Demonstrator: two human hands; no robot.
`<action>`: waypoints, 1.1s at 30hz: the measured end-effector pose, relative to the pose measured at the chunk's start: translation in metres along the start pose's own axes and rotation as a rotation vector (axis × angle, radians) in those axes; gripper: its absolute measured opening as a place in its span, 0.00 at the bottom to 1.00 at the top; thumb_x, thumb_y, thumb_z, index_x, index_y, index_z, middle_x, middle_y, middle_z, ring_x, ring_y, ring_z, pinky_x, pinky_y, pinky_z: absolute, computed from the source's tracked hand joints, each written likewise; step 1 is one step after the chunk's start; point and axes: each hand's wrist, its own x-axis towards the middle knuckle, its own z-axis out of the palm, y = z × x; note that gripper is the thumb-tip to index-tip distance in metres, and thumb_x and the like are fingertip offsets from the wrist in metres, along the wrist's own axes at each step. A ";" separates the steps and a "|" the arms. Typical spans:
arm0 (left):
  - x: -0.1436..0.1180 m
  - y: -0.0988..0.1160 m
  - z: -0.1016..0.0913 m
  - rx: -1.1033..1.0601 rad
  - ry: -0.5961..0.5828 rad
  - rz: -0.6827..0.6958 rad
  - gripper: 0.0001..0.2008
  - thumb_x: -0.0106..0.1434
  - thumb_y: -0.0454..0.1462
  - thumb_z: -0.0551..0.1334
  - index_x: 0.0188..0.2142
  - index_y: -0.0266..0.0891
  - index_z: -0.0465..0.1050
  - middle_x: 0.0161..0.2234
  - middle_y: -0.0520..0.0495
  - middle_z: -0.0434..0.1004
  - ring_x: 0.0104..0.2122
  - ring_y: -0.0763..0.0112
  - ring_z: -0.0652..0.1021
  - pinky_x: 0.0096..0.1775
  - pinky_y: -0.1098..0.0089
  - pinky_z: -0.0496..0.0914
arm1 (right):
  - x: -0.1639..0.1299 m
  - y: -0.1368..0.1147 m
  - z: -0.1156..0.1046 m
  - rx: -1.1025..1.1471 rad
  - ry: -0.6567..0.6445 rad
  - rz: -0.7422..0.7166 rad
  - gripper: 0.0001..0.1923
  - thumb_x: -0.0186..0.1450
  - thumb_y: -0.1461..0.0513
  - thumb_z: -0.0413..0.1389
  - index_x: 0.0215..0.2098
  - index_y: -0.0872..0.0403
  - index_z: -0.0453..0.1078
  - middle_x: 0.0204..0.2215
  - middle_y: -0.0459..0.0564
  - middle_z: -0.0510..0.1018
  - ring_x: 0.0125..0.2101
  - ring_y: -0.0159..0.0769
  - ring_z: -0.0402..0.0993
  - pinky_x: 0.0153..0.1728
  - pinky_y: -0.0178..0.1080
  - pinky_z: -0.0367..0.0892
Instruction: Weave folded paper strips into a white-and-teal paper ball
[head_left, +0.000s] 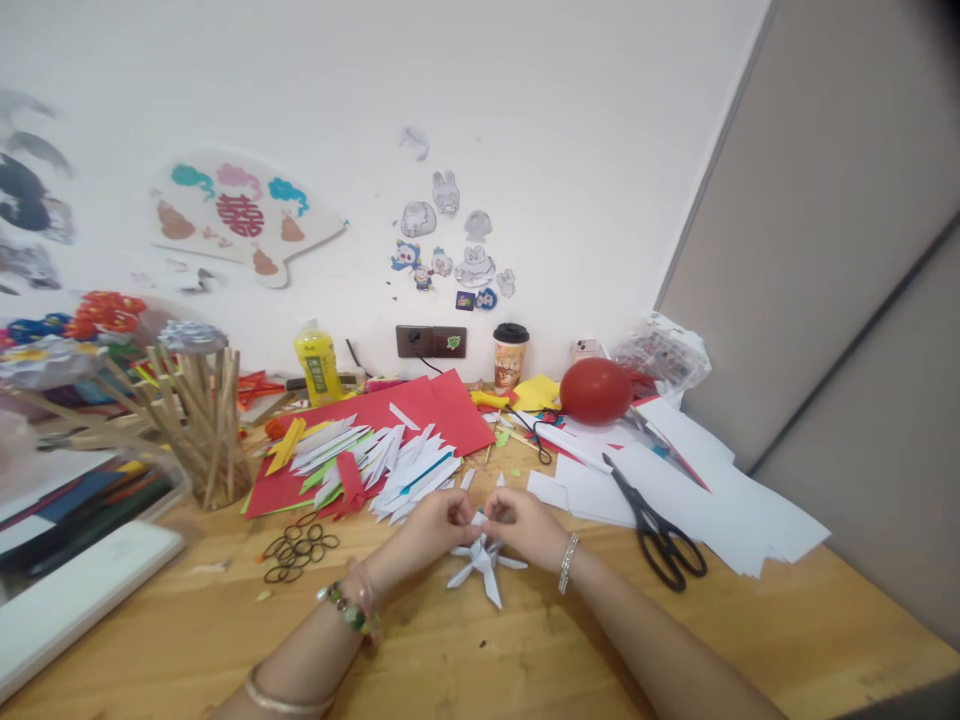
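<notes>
A white folded-paper star (484, 572) with several pointed arms is on or just above the wooden table, in front of me. My left hand (442, 522) pinches its upper part from the left, fingers closed. From the other side my right hand (521, 525) is closed on the same upper part, the fingertips of both hands nearly meeting. The fingers partly hide the star's far arms. Behind the hands lies a pile of folded white paper strips (416, 480), with some green and yellow ones among them.
Black scissors (660, 535) lie on white paper sheets (720, 500) at right. Black rubber bands (298, 548) are at left, near a bundle of wooden sticks (206, 430). Red paper (457, 410), a yellow bottle (319, 365), a lidded cup (511, 358) and a red balloon (596, 391) stand or lie farther back.
</notes>
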 end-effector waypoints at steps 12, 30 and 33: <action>-0.002 0.008 -0.003 0.022 -0.067 -0.010 0.06 0.46 0.34 0.59 0.26 0.36 0.65 0.21 0.56 0.66 0.21 0.76 0.65 0.23 0.76 0.58 | 0.003 0.000 -0.002 0.169 -0.044 0.123 0.10 0.45 0.69 0.59 0.25 0.56 0.65 0.20 0.40 0.69 0.22 0.28 0.65 0.27 0.31 0.61; -0.011 0.017 -0.012 -0.508 -0.218 -0.135 0.09 0.53 0.38 0.56 0.35 0.38 0.64 0.27 0.52 0.70 0.27 0.72 0.72 0.28 0.73 0.65 | -0.002 -0.004 0.004 -0.114 0.098 -0.116 0.06 0.50 0.71 0.57 0.22 0.56 0.71 0.21 0.43 0.73 0.25 0.29 0.68 0.29 0.31 0.61; -0.015 0.019 -0.008 -0.639 -0.235 -0.156 0.10 0.57 0.42 0.53 0.30 0.37 0.65 0.26 0.49 0.71 0.25 0.72 0.72 0.25 0.74 0.65 | -0.002 -0.006 0.005 -0.144 0.139 -0.149 0.05 0.52 0.70 0.57 0.22 0.55 0.71 0.23 0.44 0.75 0.27 0.31 0.69 0.32 0.32 0.62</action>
